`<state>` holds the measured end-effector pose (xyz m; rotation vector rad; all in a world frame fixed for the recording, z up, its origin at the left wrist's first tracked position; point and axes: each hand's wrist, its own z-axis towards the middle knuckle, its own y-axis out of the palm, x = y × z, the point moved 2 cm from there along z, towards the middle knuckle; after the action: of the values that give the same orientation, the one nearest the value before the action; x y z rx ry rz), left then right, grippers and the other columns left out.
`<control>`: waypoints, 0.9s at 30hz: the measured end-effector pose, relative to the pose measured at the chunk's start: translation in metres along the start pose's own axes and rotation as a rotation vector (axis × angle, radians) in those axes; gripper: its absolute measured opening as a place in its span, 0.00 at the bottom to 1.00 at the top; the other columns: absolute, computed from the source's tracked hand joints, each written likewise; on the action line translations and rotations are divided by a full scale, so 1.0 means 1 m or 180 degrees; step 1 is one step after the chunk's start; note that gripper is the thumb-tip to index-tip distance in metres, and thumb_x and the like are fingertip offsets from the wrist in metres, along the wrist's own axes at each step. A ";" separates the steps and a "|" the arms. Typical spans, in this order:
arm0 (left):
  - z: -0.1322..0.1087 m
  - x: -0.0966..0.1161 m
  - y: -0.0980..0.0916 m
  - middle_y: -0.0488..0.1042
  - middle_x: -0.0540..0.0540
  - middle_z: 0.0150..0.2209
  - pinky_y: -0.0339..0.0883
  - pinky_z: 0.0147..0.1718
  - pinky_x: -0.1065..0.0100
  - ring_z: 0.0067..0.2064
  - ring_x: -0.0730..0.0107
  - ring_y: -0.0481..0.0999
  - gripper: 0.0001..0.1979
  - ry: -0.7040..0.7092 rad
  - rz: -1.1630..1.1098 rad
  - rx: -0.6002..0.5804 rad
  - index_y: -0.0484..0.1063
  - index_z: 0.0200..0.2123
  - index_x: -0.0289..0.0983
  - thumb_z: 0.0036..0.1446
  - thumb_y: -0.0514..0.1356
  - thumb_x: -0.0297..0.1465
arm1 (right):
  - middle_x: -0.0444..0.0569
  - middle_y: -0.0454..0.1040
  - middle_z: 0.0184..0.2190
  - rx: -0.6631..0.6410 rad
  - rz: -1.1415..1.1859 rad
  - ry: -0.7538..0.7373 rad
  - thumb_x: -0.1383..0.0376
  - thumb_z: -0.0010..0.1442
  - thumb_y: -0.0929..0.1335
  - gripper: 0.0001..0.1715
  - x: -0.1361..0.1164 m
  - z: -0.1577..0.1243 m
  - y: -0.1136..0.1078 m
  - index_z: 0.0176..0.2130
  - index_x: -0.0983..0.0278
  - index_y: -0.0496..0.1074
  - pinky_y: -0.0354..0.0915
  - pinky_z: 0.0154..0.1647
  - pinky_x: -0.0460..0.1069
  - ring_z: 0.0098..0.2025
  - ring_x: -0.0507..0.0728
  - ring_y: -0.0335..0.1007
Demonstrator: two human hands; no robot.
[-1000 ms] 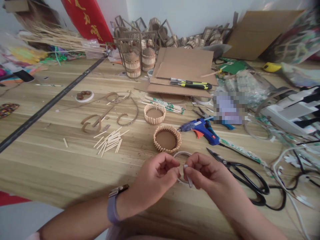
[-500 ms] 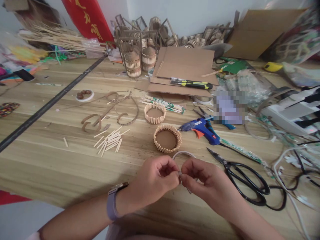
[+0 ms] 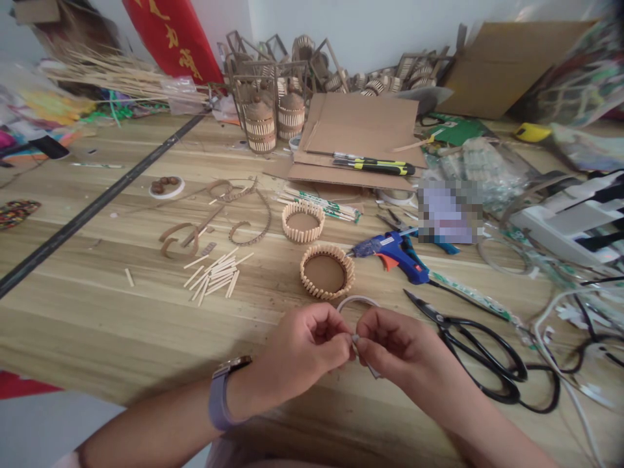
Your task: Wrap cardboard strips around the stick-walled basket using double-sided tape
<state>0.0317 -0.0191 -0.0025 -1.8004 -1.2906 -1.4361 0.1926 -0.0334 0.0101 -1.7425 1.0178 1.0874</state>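
Note:
My left hand (image 3: 312, 344) and my right hand (image 3: 397, 344) meet fingertip to fingertip low in the middle of the view. Both pinch a narrow pale strip (image 3: 355, 340); its exact material is too small to tell. A thin whitish loop (image 3: 359, 299) curves behind my fingers, and whether it joins the strip is hidden. Just beyond my hands sits a round tray of short wooden sticks around a brown cardboard base (image 3: 326, 273). A second such stick-walled tray (image 3: 303, 222) stands behind it. Black-handled scissors (image 3: 480, 348) lie right of my right hand.
A blue glue gun (image 3: 392, 253) rests right of the trays, beside pliers (image 3: 429, 242). Loose wooden sticks (image 3: 217, 276) and curled brown strips (image 3: 248, 224) lie to the left. Utility knives (image 3: 373, 164) lie on cardboard sheets (image 3: 361, 123). Finished stick lanterns (image 3: 260, 127) stand at the back.
My fingertips have shifted slightly to the right and a bit more of the pale strip shows between and below them. Things on the table stay where they were.

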 end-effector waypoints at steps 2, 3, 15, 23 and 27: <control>0.000 0.000 0.000 0.69 0.53 0.22 0.57 0.22 0.74 0.23 0.78 0.65 0.02 -0.0038 -0.0001 -0.0008 0.69 0.27 0.36 0.49 0.60 0.28 | 0.40 0.63 0.19 0.0008 0.0030 -0.0025 0.61 0.56 0.68 0.12 -0.001 0.001 0.000 0.25 0.62 0.65 0.54 0.20 0.44 0.22 0.48 0.55; 0.001 0.000 0.000 0.69 0.53 0.22 0.57 0.22 0.74 0.23 0.78 0.65 0.02 -0.0064 -0.0008 -0.0017 0.69 0.27 0.36 0.49 0.60 0.28 | 0.39 0.63 0.19 0.0006 0.0046 -0.0029 0.61 0.56 0.69 0.12 -0.002 0.001 0.000 0.25 0.62 0.65 0.54 0.20 0.44 0.22 0.48 0.56; 0.001 0.004 -0.001 0.67 0.55 0.19 0.56 0.20 0.75 0.21 0.79 0.63 0.04 -0.0053 -0.0064 0.0231 0.67 0.26 0.36 0.47 0.59 0.30 | 0.43 0.72 0.24 0.0958 -0.0940 -0.1011 0.64 0.57 0.68 0.04 -0.014 -0.006 -0.007 0.30 0.59 0.69 0.65 0.26 0.47 0.25 0.53 0.69; 0.001 0.006 0.003 0.66 0.55 0.19 0.58 0.21 0.75 0.21 0.78 0.64 0.05 0.0018 0.0161 0.0510 0.66 0.25 0.37 0.47 0.60 0.31 | 0.42 0.78 0.29 0.1620 -0.2034 -0.2160 0.74 0.61 0.65 0.13 -0.023 -0.020 0.011 0.39 0.56 0.65 0.71 0.34 0.48 0.29 0.54 0.77; -0.002 0.003 0.005 0.66 0.55 0.19 0.58 0.22 0.75 0.22 0.77 0.63 0.05 0.0186 0.0402 0.0522 0.67 0.25 0.37 0.50 0.60 0.30 | 0.42 0.78 0.27 0.1755 -0.2016 -0.1971 0.73 0.60 0.65 0.10 -0.019 -0.017 0.013 0.38 0.56 0.65 0.72 0.31 0.47 0.28 0.54 0.77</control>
<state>0.0348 -0.0221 0.0014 -1.6879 -1.2060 -1.2674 0.1797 -0.0497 0.0300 -1.0476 0.2868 0.7502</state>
